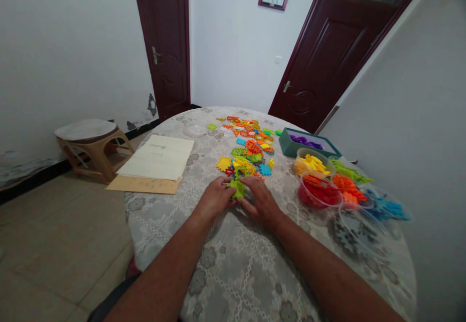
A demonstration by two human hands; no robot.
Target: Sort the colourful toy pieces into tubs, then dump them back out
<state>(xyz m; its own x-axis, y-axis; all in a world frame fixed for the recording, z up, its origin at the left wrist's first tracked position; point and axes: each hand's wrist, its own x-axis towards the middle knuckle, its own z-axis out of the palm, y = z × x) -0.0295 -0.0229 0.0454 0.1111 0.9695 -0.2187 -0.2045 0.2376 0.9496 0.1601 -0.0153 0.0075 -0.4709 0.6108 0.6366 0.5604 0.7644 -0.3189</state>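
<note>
My left hand (pixel 217 197) and my right hand (pixel 260 200) meet near the middle of the table, both closed on a green piece (pixel 238 189) with notched edges. My left fingers grip its left side, and my right fingers hold its right side. Just beyond my hands lies a loose pile of plastic pieces, among them a yellow square piece (pixel 223 163), a blue piece (pixel 265 169) and an orange piece (pixel 253 147). My fingers partly cover the green piece.
At the right stand a green box (pixel 289 147) with purple pieces and clear tubs of yellow pieces (pixel 312 164), red pieces (pixel 318 193) and grey pieces (pixel 355 234). Paper sheets (pixel 158 156) lie at the left, beyond which is a stool (pixel 95 149).
</note>
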